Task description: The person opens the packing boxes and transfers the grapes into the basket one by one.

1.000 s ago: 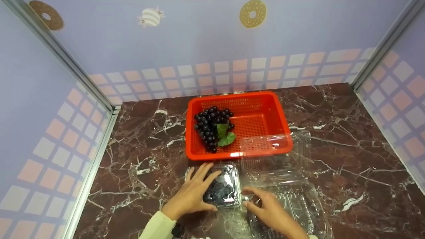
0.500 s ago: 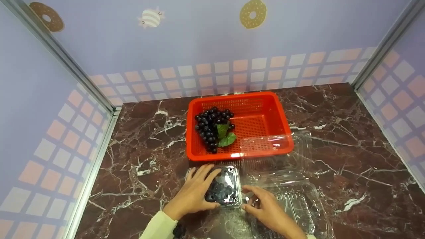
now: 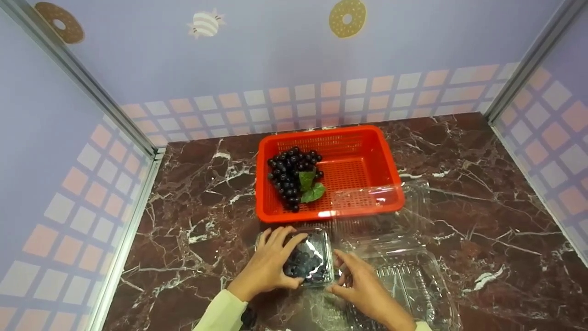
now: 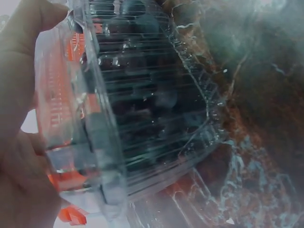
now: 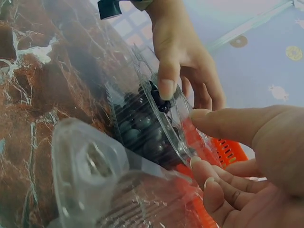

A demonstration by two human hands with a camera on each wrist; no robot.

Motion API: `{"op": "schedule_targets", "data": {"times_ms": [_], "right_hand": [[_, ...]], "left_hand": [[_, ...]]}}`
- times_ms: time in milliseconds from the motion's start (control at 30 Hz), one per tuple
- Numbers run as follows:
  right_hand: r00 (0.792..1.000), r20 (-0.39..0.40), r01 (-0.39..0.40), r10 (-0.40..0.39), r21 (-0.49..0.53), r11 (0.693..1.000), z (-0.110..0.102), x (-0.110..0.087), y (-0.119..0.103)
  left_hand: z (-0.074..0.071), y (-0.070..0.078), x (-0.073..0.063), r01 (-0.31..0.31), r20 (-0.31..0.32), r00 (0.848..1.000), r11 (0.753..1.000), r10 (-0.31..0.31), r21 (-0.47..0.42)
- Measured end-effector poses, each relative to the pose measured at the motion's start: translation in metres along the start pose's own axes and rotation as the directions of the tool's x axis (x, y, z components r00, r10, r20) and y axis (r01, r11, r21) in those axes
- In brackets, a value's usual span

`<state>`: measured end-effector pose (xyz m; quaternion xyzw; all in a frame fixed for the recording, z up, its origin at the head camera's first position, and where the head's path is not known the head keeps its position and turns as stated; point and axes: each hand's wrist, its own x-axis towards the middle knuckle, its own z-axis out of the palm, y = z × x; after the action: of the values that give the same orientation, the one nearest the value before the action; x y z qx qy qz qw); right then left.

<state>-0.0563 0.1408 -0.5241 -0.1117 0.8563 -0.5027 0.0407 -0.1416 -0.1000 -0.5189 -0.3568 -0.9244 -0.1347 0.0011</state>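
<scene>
A small clear plastic clamshell box (image 3: pixel 312 264), its lid down over dark round fruit (image 5: pixel 142 126), lies flat in front of the basket. My left hand (image 3: pixel 266 262) rests on its lid from the left, fingers spread, thumb at the near rim. In the left wrist view that thumb (image 4: pixel 54 14) sits on the lid's edge, above the ribbed side of the clamshell box (image 4: pixel 152 90). At the box's right edge is my right hand (image 3: pixel 365 287). The right wrist view shows its thumb (image 5: pixel 223 121) over the lid and its bent fingertips at the rim.
A red basket (image 3: pixel 399 197) behind holds a bunch of dark grapes (image 3: pixel 289 172) with green leaves. A larger open clear container (image 3: pixel 415 285) lies right, partly under my right hand, its raised lid (image 3: pixel 415 214) overlapping the basket. Walls enclose the marble-patterned tabletop (image 3: pixel 188 239).
My right hand has shifted slightly, its thumb moving left toward the box's near right corner. My left hand stays on the lid, and the box has barely moved.
</scene>
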Motion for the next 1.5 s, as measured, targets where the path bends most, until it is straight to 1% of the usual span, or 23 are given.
{"op": "schedule_targets", "data": {"times_ms": [67, 200, 300, 367, 500, 567, 700, 867, 1000, 1100, 1167, 1267, 1400, 1500], "right_hand": [[1.0, -0.015, -0.017, 0.016, -0.034, 0.999, 0.002, 0.001, -0.002], [0.996, -0.026, -0.086, 0.084, -0.083, 0.993, 0.008, 0.004, -0.008], [0.994, -0.046, -0.106, 0.101, -0.123, 0.987, 0.015, 0.006, -0.012], [0.992, -0.071, -0.112, 0.101, -0.174, 0.978, 0.02, 0.008, -0.014], [0.989, -0.131, -0.102, 0.067, -0.281, 0.954, 0.027, 0.009, -0.017], [0.987, -0.146, -0.103, 0.059, -0.311, 0.945, 0.029, 0.009, -0.018], [0.984, -0.164, -0.119, 0.066, -0.337, 0.934, 0.032, 0.01, -0.019], [0.98, -0.178, -0.148, 0.087, -0.369, 0.917, 0.037, 0.013, -0.022], [0.976, -0.193, -0.179, 0.106, -0.416, 0.892, 0.04, 0.016, -0.023], [0.974, -0.218, -0.167, 0.066, -0.486, 0.858, 0.043, 0.019, -0.023], [0.97, -0.242, -0.144, 0.012, -0.538, 0.83, 0.045, 0.021, -0.023], [0.96, -0.273, -0.117, -0.066, -0.604, 0.788, 0.048, 0.023, -0.021], [0.952, -0.287, -0.11, -0.104, -0.64, 0.76, 0.053, 0.023, -0.019], [0.952, -0.289, -0.114, -0.103, -0.648, 0.753, 0.054, 0.023, -0.019]], "left_hand": [[0.0, 0.0, 0.0, -0.014, -0.012, 1.0, 1.0, 0.014, -0.006], [0.001, 0.0, 0.001, -0.032, -0.021, 0.999, 0.999, 0.031, -0.003], [0.002, 0.0, 0.001, -0.034, -0.019, 0.999, 0.999, 0.034, 0.008], [0.002, 0.0, 0.001, -0.035, -0.014, 0.999, 0.999, 0.035, 0.01], [0.002, 0.0, 0.001, -0.033, -0.012, 0.999, 0.999, 0.034, 0.019], [0.001, -0.001, 0.001, -0.033, -0.017, 0.999, 0.999, 0.033, 0.024], [0.002, -0.001, 0.0, -0.038, -0.025, 0.999, 0.999, 0.039, 0.031], [0.002, -0.001, 0.0, -0.03, -0.021, 0.999, 0.999, 0.031, 0.031], [0.002, -0.001, 0.0, -0.025, -0.024, 0.999, 0.999, 0.025, 0.023], [0.003, -0.001, 0.0, -0.033, -0.039, 0.999, 0.999, 0.034, 0.024], [0.004, -0.001, 0.0, -0.041, -0.054, 0.998, 0.999, 0.043, 0.032], [0.005, -0.001, -0.001, -0.05, -0.068, 0.996, 0.998, 0.053, 0.039], [0.005, 0.0, -0.001, -0.041, -0.056, 0.998, 0.999, 0.042, 0.031], [0.004, 0.001, 0.0, -0.029, -0.047, 0.998, 0.999, 0.03, 0.029]]}}
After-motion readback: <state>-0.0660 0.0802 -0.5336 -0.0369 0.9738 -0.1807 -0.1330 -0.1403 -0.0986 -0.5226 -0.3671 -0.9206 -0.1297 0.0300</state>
